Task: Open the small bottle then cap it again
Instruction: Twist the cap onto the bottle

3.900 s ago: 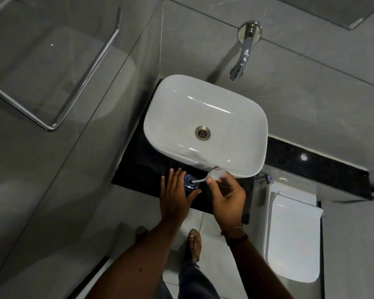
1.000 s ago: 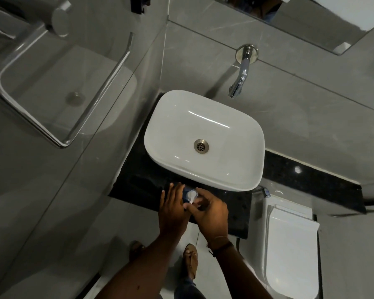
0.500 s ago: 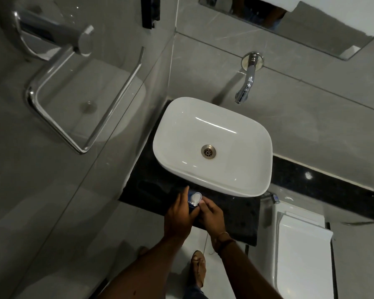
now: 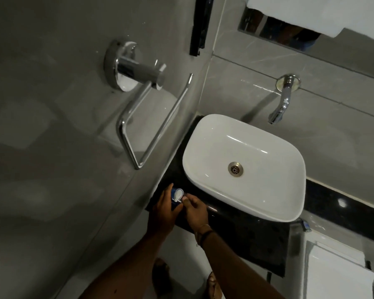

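A small blue bottle [image 4: 173,201] stands on the black counter [image 4: 242,238] in front of the white basin, at the counter's left end. Its white pump cap [image 4: 178,194] sits on top of it. My left hand [image 4: 163,211] is wrapped around the bottle's body from the left. My right hand [image 4: 195,209] is at the bottle's right side, with its fingertips on the base of the white cap. Most of the bottle is hidden by my fingers.
The white basin [image 4: 246,169] fills the counter behind my hands, with a chrome wall tap [image 4: 282,102] above it. A chrome towel ring [image 4: 147,126] sticks out of the left wall. A white toilet lid [image 4: 337,275] lies low at the right.
3.9 s ago my right hand held the white pump cap lifted off the bottle. Now the cap sits on the bottle. The view has tilted up and left.
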The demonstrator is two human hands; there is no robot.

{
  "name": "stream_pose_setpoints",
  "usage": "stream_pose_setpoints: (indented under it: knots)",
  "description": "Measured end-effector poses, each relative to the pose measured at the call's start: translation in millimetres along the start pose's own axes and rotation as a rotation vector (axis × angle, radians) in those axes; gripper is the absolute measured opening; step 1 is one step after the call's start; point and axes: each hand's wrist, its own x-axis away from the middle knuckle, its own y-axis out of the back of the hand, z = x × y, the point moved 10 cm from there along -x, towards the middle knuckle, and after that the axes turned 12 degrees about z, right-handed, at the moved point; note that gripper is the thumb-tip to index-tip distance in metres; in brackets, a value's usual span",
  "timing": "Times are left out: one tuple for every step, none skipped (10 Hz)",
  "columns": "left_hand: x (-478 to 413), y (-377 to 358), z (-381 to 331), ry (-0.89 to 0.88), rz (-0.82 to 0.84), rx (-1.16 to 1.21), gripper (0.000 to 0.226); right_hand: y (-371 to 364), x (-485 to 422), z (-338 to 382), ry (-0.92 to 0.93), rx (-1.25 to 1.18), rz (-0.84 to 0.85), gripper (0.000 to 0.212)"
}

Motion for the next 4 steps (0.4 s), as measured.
stream_pose_setpoints:
  knots:
    - [-4.0, 1.8, 8.3, -0.012, -0.001, 0.036, 0.091, -4.5, -0.6, -0.4, 0.004, -0.02, -0.019, 0.037]
    - [-1.8, 2.7, 6.8, -0.013, -0.012, 0.045, 0.093, -4.4, 0.4, -0.5, 0.016, -0.009, -0.031, 0.036]
    - [0.9, 5.0, 4.3, -0.013, -0.001, 0.067, 0.096, -6.2, 1.7, 1.9, 0.022, 0.011, -0.006, 0.039]
    - [9.8, 13.1, -8.6, -0.025, -0.031, 0.042, 0.1, -6.8, 8.7, 2.6, 0.022, 0.005, 0.005, 0.052]
